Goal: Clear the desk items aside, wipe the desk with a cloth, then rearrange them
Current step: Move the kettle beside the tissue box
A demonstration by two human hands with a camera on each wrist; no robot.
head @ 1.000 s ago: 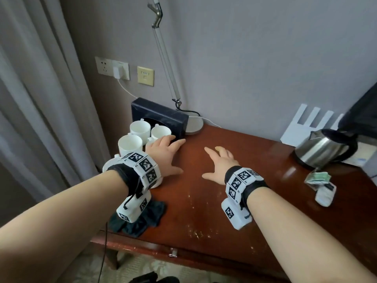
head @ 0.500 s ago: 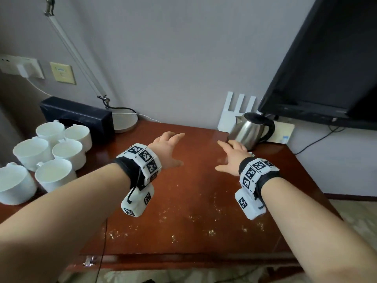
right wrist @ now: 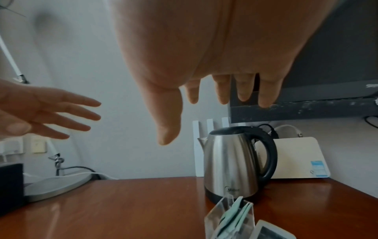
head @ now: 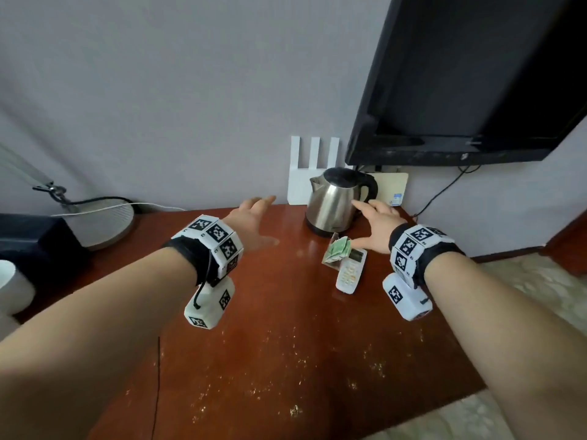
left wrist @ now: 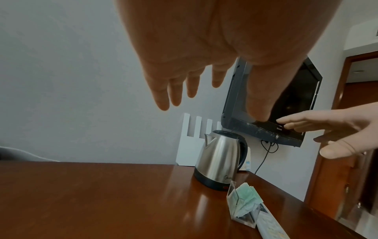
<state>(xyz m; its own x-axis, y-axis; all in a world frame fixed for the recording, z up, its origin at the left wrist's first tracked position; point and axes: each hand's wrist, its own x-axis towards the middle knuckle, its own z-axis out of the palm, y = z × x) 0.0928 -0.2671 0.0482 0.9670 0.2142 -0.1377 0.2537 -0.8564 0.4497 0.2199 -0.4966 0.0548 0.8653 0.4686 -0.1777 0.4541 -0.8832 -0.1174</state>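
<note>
A steel kettle (head: pixel 335 201) (left wrist: pixel 219 161) (right wrist: pixel 233 163) with a black handle stands at the back right of the red-brown desk (head: pixel 279 328). In front of it lie a clear holder with green packets (head: pixel 337 250) (left wrist: pixel 244 205) (right wrist: pixel 231 216) and a white remote (head: pixel 351 269). My right hand (head: pixel 373 228) (right wrist: pixel 204 103) hovers empty with straight fingers just right of the kettle, above the remote. My left hand (head: pixel 254 222) (left wrist: pixel 184 90) floats with spread fingers left of the kettle, holding nothing.
A white router (head: pixel 313 173) leans on the wall behind the kettle, under a black TV (head: pixel 460 77). A lamp base (head: pixel 101 222), a black box (head: pixel 31 236) and a white cup (head: pixel 12 287) sit at the left. Crumbs speckle the desk's front.
The view has swung right from the cups to the kettle. Both hands moved right across the desk, still empty, and the right hand now reaches close to the kettle.
</note>
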